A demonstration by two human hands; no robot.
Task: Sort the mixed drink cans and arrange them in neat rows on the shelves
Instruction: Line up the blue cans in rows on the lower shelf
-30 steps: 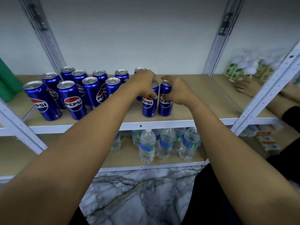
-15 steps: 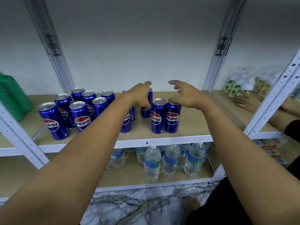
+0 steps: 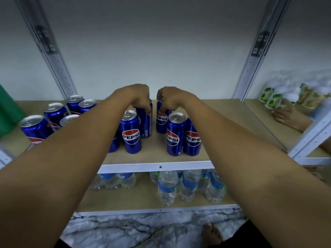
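Observation:
Several blue Pepsi cans stand on the tan shelf. My left hand grips the top of one rear can, turned so its label faces away. My right hand grips the top of another rear can beside it. In front stand a single can and a pair of cans, the pair's right one partly behind my right forearm. A loose cluster of cans sits at the left, partly hidden by my left forearm.
Water bottles stand on the lower shelf. White shelf uprights rise at both sides. A green object is at the far left. On the neighbouring shelf to the right, white-green packs and another person's hand.
Both hands went from hovering open above the cans to closing on the tops of two rear cans. The view shifted, so the shelf sits lower and closer.

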